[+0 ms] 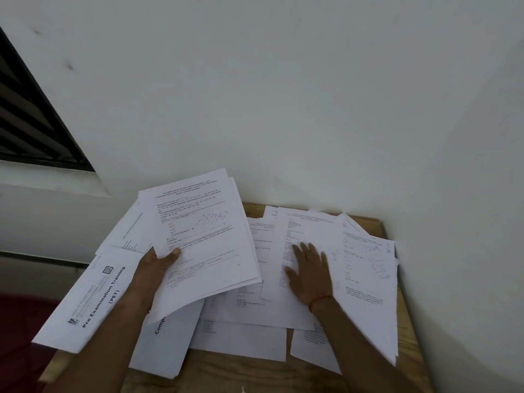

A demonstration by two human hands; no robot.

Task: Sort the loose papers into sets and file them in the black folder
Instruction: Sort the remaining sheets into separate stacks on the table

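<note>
Nearest me, at the bottom of the frame, the light wooden table (226, 375) shows beneath the scattered white printed papers (243, 343). At lower left lies the white cover sheet printed "Pre Examination Training (PET)" (85, 299). The left hand (154, 269) grasps a thin sheaf of printed pages (204, 236) at centre, thumb on top. The right hand (310, 272) lies flat with fingers spread, gripping nothing, on 1 white printed sheet (309, 228) at centre right. I'd slide that sheet clear, check its heading against the sheaf, then square the edges. The black folder is out of view. Beyond stands the white wall (283, 95).
</note>
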